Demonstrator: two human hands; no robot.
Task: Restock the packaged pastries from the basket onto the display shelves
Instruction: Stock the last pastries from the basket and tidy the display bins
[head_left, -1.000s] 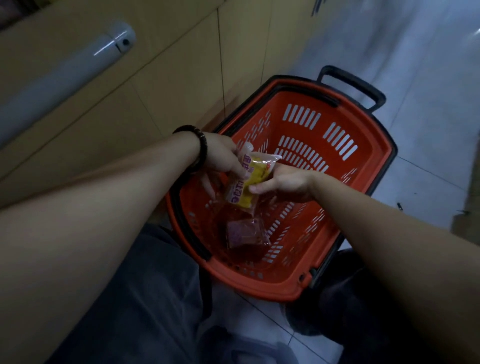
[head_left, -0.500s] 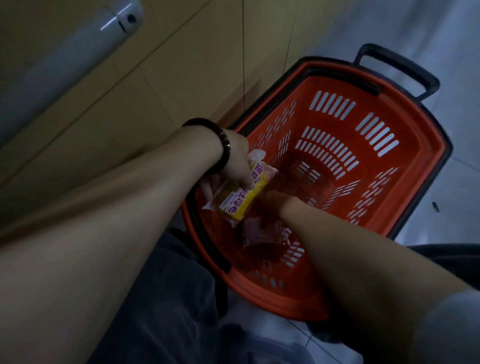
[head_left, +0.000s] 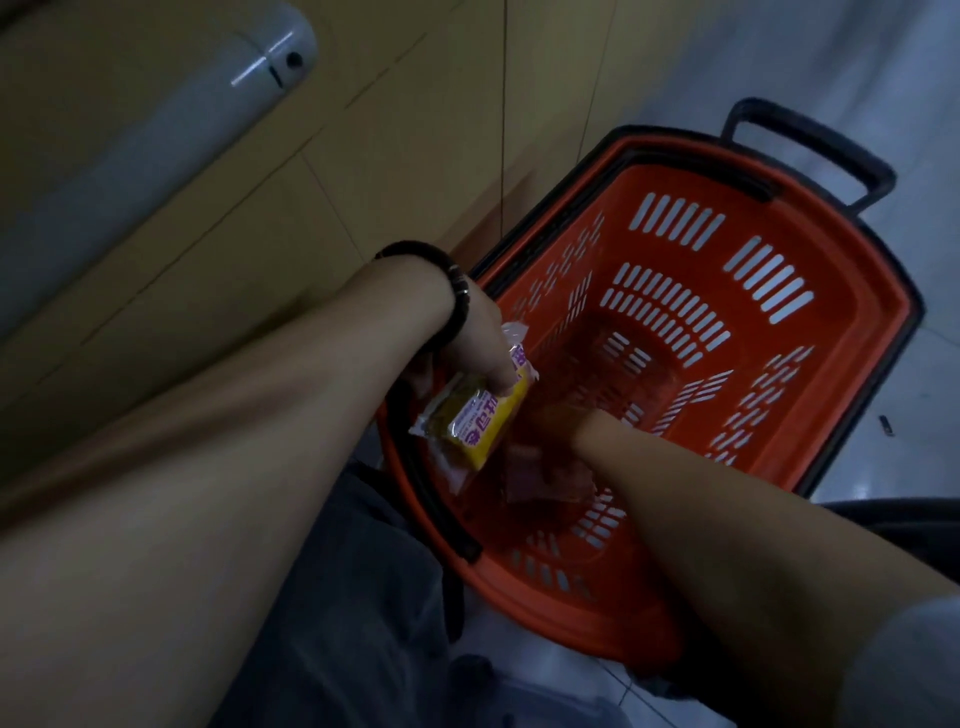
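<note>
Emptying the basket (head_left: 852, 343), I pinch the yellow pastry packet (head_left: 480, 421) in my left hand (head_left: 475, 340), while a pinkish packet (head_left: 535, 480), seemingly the last, lies just under my right hand (head_left: 553, 423), whose grip I cannot tell. A second ago both hands held the yellow packet; shelving of either remains undone.
</note>
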